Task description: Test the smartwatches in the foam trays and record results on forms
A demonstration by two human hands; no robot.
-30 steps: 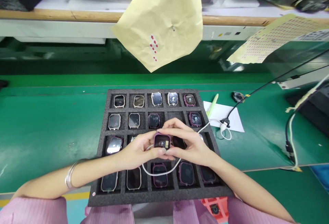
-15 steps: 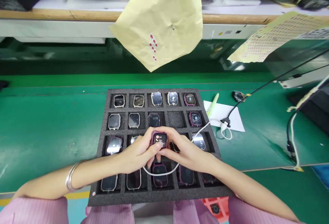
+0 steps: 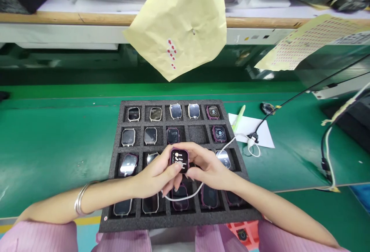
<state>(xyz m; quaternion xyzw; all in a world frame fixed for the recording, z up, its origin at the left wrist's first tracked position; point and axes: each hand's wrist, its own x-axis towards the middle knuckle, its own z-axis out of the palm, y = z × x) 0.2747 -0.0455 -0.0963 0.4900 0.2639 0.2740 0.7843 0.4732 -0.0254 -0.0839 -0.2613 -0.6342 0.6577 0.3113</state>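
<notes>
Both hands hold one purple smartwatch body (image 3: 179,159) above a black foam tray (image 3: 115,167). Its screen is lit. My left hand (image 3: 156,176) grips it from the left, with the thumb resting on the screen. My right hand (image 3: 209,169) cups it from the right and behind, fingers curled. A white cable (image 3: 231,142) runs from under the watch across the tray to the right. The tray's compartments hold several watch bodies, some silver-rimmed, some purple; one cell in the second row (image 3: 197,133) is empty.
A white paper (image 3: 261,130) with a green pen (image 3: 238,117) lies right of the tray on the green bench. Black cables (image 3: 303,93) cross at the right. A yellow envelope (image 3: 179,24) and a sticker sheet (image 3: 306,41) hang above. A small red item (image 3: 241,232) sits near my lap.
The watch has been turned face up and its screen has lit; my right fingers moved off its front to its side, and my left thumb came onto the screen.
</notes>
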